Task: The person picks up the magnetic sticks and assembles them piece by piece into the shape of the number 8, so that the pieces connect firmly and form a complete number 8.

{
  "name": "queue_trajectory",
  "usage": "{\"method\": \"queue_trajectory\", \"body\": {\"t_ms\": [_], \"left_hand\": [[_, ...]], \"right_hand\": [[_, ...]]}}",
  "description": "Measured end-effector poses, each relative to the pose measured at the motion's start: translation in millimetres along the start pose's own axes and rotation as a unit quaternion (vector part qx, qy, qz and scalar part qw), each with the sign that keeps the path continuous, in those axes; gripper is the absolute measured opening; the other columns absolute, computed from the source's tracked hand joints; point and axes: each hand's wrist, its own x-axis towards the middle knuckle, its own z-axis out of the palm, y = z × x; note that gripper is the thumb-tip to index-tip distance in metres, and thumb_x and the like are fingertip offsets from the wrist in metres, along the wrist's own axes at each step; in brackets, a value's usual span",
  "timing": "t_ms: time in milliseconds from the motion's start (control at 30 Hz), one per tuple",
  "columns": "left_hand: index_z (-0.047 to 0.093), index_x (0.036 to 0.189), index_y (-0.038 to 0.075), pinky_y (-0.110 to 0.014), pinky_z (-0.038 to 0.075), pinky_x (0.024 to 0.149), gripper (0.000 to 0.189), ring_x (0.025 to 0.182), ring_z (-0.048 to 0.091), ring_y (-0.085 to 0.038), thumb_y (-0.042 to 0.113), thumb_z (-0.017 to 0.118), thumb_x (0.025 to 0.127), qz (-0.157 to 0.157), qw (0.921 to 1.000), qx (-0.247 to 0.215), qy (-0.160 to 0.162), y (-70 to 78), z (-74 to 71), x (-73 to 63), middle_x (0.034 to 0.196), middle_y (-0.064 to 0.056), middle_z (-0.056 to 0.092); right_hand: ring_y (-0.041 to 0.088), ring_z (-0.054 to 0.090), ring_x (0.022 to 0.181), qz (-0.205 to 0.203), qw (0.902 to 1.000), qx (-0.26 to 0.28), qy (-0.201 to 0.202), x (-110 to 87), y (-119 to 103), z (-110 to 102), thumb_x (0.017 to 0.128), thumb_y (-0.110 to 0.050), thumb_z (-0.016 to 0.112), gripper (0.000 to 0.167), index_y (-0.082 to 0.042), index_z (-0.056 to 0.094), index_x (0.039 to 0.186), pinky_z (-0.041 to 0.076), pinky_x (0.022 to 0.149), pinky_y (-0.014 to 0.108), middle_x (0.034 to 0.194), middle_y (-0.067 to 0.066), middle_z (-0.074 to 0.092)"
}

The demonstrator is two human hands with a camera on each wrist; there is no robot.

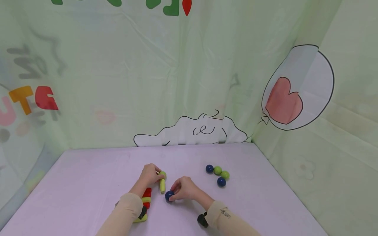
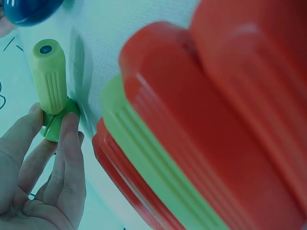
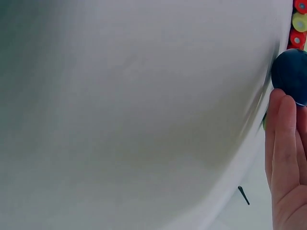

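My left hand [image 1: 150, 174] pinches a yellow-green ball [image 1: 162, 175] between thumb and fingers. A grooved yellow-green rod [image 1: 162, 186] lies against that ball, its free end pointing toward me; a dark round spot marks this end in the left wrist view. Just to the right, my right hand [image 1: 185, 188] holds a dark blue ball [image 1: 169, 196] with thumb and fingertips, close to the rod's near end. In the right wrist view the blue ball [image 3: 291, 76] sits at the fingertips, partly cut off by the frame.
Red rods [image 1: 147, 192] and yellow-green rods [image 1: 146, 199] lie side by side under my left forearm, partly hidden. Farther right on the lilac tabletop [image 1: 260, 203] are two blue balls [image 1: 209, 168] and two green balls [image 1: 225, 175]. A printed curtain [image 1: 147, 82] hangs behind the table.
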Motion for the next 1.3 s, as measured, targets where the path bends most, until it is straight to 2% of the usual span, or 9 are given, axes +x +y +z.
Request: {"method": "queue_trajectory", "body": {"t_ms": [300, 533, 1100, 1300], "left_hand": [[0.067, 0.095, -0.005, -0.025, 0.050, 0.060, 0.026, 0.068, 0.058, -0.014, 0.010, 0.074, 0.076, 0.011, 0.9999, -0.002, 0.008, 0.5, 0.6, 0.7, 0.083, -0.010, 0.064], [0.068, 0.095, -0.005, -0.026, 0.050, 0.061, 0.027, 0.070, 0.059, -0.015, 0.012, 0.075, 0.075, 0.026, 0.9993, 0.024, 0.011, -2.2, 0.9, 3.1, 0.083, -0.010, 0.065], [0.069, 0.096, -0.004, -0.027, 0.051, 0.064, 0.027, 0.072, 0.060, -0.017, 0.013, 0.074, 0.076, 0.039, 0.9983, 0.043, 0.008, -2.9, 1.8, 2.5, 0.085, -0.010, 0.066], [0.068, 0.098, -0.004, -0.026, 0.051, 0.063, 0.027, 0.064, 0.058, -0.012, 0.013, 0.073, 0.077, 0.043, 0.9980, 0.046, 0.004, -3.2, 2.4, 2.8, 0.084, -0.010, 0.066]], "right_hand": [[0.010, 0.058, 0.059, 0.003, 0.9999, 0.009, 0.008, 6.7, -6, 10, 0.065, -0.011, 0.082, 0.020, -0.006, 0.067, 0.077, 0.048, 0.055, 0.023, 0.065, -0.001, 0.062], [0.011, 0.058, 0.058, 0.011, 0.9996, 0.024, 0.013, 8.7, -9, 14, 0.065, -0.011, 0.082, 0.020, -0.006, 0.066, 0.076, 0.049, 0.054, 0.023, 0.064, -0.001, 0.062], [0.010, 0.056, 0.056, 0.001, 0.9997, 0.011, 0.024, 5.7, -13, 16, 0.064, -0.009, 0.082, 0.021, -0.005, 0.064, 0.073, 0.047, 0.053, 0.022, 0.062, -0.001, 0.061], [0.011, 0.055, 0.057, 0.005, 0.9996, 0.017, 0.023, 4.0, -14, 17, 0.066, -0.009, 0.082, 0.021, -0.005, 0.063, 0.074, 0.048, 0.054, 0.023, 0.063, 0.000, 0.060]]}}
